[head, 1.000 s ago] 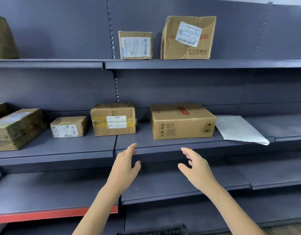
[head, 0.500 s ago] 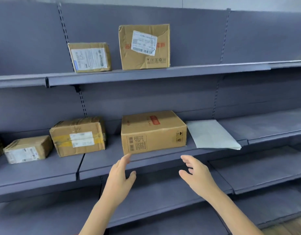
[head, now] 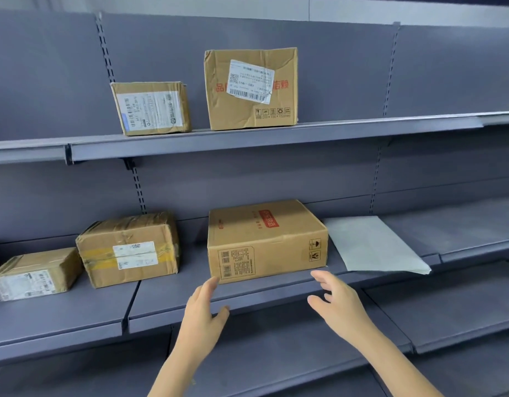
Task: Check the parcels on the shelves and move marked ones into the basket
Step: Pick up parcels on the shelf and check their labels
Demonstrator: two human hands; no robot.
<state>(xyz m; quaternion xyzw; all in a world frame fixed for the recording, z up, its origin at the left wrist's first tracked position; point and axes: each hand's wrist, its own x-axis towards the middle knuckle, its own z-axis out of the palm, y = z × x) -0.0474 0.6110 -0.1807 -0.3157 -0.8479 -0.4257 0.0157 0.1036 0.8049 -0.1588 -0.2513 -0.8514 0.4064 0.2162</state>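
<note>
Shelves (head: 247,138): 5 boxes (head: 266,242), 1 mailer (head: 373,245), 2 empty hands (head: 201,316).

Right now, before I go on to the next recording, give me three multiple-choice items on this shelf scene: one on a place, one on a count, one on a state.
1. What lies just right of the wide brown box on the middle shelf?
A. a black basket
B. a flat white mailer
C. a red box

2. How many parcels stand on the top shelf?
A. two
B. four
C. none

3. How are the two hands placed?
A. both gripping the wide box
B. one holding a parcel
C. both open, holding nothing

Key: 1 B, the white mailer lies beside that box. 2 A, only the small labelled box and the tall creased box stand there. 3 C, the left hand and right hand show spread fingers in front of the box.
</note>
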